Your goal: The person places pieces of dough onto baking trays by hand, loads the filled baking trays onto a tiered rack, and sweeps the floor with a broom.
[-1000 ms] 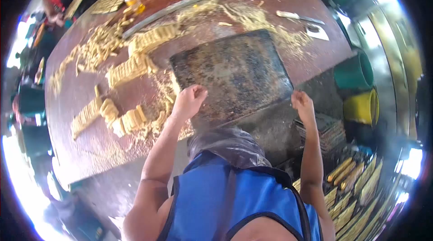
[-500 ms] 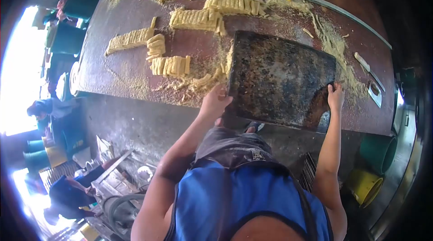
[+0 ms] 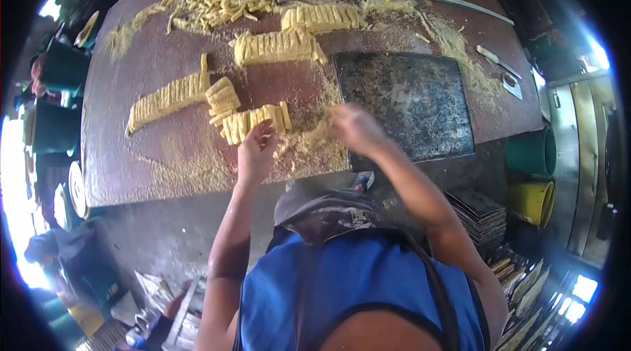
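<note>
L hand (image 3: 255, 152), fingers spread, now at pale-yellow dough-stick row (image 3: 238, 128); R hand (image 3: 355, 129) (blurred, can't tell grip) shifted to 9 o'clock edge of dark rect. metal tray (image 3: 420, 102).

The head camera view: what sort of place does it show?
Probably a bakery or similar workshop: rows of pale yellow, doughy strips, a flat, blackened rectangular tray and a wide reddish table suggest it.
</note>
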`<state>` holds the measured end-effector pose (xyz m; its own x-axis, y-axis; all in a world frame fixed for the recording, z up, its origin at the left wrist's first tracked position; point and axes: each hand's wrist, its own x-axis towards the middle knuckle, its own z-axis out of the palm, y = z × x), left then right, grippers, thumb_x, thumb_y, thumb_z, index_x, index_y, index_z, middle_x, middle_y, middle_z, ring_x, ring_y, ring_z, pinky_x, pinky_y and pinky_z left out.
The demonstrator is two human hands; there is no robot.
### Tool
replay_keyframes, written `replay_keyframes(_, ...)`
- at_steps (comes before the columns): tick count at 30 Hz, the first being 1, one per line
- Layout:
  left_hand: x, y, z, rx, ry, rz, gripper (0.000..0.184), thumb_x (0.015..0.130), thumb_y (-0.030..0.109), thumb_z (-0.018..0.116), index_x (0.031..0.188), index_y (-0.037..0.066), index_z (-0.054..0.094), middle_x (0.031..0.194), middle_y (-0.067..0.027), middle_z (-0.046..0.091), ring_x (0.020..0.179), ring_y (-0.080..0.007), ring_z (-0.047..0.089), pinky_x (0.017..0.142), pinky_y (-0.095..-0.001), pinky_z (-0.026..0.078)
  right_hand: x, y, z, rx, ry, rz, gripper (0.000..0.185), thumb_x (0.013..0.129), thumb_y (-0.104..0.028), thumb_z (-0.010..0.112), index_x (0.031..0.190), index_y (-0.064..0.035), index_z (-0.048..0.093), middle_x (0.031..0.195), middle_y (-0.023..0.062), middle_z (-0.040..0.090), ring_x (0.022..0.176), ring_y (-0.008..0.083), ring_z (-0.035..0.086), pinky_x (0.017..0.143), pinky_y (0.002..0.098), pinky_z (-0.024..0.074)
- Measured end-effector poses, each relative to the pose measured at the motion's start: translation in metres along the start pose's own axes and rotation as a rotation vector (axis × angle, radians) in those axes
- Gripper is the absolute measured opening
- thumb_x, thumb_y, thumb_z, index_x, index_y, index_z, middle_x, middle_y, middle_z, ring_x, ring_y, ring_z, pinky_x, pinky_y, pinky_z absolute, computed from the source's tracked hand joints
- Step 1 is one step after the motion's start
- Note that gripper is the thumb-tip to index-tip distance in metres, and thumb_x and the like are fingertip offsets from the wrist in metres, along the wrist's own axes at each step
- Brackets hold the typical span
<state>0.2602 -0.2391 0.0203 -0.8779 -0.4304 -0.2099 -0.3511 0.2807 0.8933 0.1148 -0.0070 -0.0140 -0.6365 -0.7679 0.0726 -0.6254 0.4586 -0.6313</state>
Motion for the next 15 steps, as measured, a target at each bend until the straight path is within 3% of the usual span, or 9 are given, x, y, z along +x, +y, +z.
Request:
replay_keyframes(2, 0.008, -0.003, -0.011, -0.02, -0.014, 0.041, 0.042, 0.093, 0.013, 0.065, 0.133, 0.002, 0.057, 0.113, -0.0126, 0.07, 0.096, -0.0169, 0.068, 0.082, -0.0305, 0.054, 0.022, -0.042, 0.021, -0.412, -0.439, -0.011, 0.013, 0.095, -0.015, 0.058, 0.095, -0.0035, 0.065, 0.11, 0.008, 0.057, 0.116, 0.0209, 0.049, 0.11, 0.0408, 0.0361)
replay_keyframes(3, 0.012, -0.004, -0.013, -0.04, -0.051, 0.083, 0.042, 0.093, 0.013, 0.065, 0.133, 0.001, 0.057, 0.113, -0.0121, 0.07, 0.094, -0.0157, 0.067, 0.08, -0.0301, 0.054, 0.022, -0.031, 0.032, -0.423, -0.429, 0.008, 0.013, 0.095, -0.015, 0.058, 0.095, -0.0035, 0.065, 0.11, 0.008, 0.057, 0.116, 0.0209, 0.049, 0.11, 0.0408, 0.0361)
replay_keyframes(5, 0.021, -0.004, -0.007, -0.074, -0.091, 0.137, 0.042, 0.093, 0.013, 0.065, 0.132, 0.001, 0.057, 0.113, -0.0116, 0.07, 0.092, -0.0146, 0.067, 0.079, -0.0297, 0.053, 0.026, -0.016, 0.035, -0.392, -0.253, -0.042, 0.019, 0.099, -0.02, 0.055, 0.09, -0.0053, 0.064, 0.104, 0.0074, 0.06, 0.104, 0.0185, 0.056, 0.093, 0.04, 0.0479)
replay_keyframes(6, 0.024, -0.004, -0.002, -0.087, -0.098, 0.143, 0.041, 0.093, 0.013, 0.065, 0.132, 0.001, 0.057, 0.112, -0.0112, 0.07, 0.091, -0.0139, 0.066, 0.078, -0.0294, 0.053, 0.047, -0.009, 0.023, -0.286, -0.483, 0.285, 0.021, 0.099, -0.023, 0.056, 0.088, -0.0075, 0.064, 0.088, 0.006, 0.061, 0.083, 0.0164, 0.062, 0.07, 0.0354, 0.0532)
replay_keyframes(7, 0.026, -0.003, 0.004, -0.097, -0.104, 0.149, 0.04, 0.093, 0.012, 0.065, 0.132, 0.002, 0.058, 0.112, -0.0107, 0.07, 0.09, -0.0133, 0.066, 0.078, -0.0291, 0.053, 0.055, -0.003, 0.004, -0.292, -0.481, 0.291, 0.021, 0.099, -0.023, 0.056, 0.088, -0.0075, 0.064, 0.088, 0.006, 0.061, 0.083, 0.0164, 0.062, 0.07, 0.0354, 0.0532)
replay_keyframes(9, 0.027, 0.009, 0.017, -0.067, -0.134, 0.163, 0.039, 0.093, 0.013, 0.064, 0.132, 0.006, 0.06, 0.11, -0.0105, 0.071, 0.09, -0.0153, 0.067, 0.079, -0.0297, 0.054, 0.065, 0.013, -0.036, -0.167, -0.072, 0.46, 0.02, 0.098, -0.025, 0.057, 0.088, -0.009, 0.064, 0.076, 0.0058, 0.061, 0.065, 0.0155, 0.061, 0.057, 0.0334, 0.0531)
replay_keyframes(11, 0.03, 0.016, 0.03, -0.066, -0.163, 0.176, 0.04, 0.094, 0.015, 0.064, 0.132, 0.007, 0.059, 0.108, -0.01, 0.072, 0.09, -0.0158, 0.067, 0.079, -0.0301, 0.053, 0.086, 0.044, -0.052, -0.32, 0.197, 0.364, 0.02, 0.097, -0.026, 0.057, 0.09, -0.0084, 0.064, 0.077, 0.0078, 0.064, 0.067, 0.0197, 0.064, 0.061, 0.0388, 0.0548)
replay_keyframes(12, 0.033, 0.018, 0.036, -0.091, -0.181, 0.148, 0.041, 0.094, 0.017, 0.064, 0.132, 0.005, 0.059, 0.108, -0.0102, 0.071, 0.092, -0.0159, 0.067, 0.079, -0.0307, 0.053, 0.098, 0.055, -0.054, -0.428, 0.26, 0.353, 0.022, 0.097, -0.024, 0.055, 0.095, -0.0047, 0.065, 0.088, 0.0126, 0.067, 0.077, 0.0268, 0.068, 0.065, 0.0437, 0.0564)
replay_keyframes(15, 0.031, 0.028, 0.044, -0.085, -0.122, 0.072, 0.042, 0.093, 0.016, 0.064, 0.133, 0.003, 0.058, 0.108, -0.0112, 0.071, 0.096, -0.016, 0.068, 0.079, -0.0303, 0.053, 0.109, 0.07, -0.039, -0.564, 0.162, 0.209, 0.026, 0.096, -0.023, 0.055, 0.102, -0.0004, 0.066, 0.097, 0.0176, 0.066, 0.085, 0.0333, 0.068, 0.069, 0.0466, 0.0575)
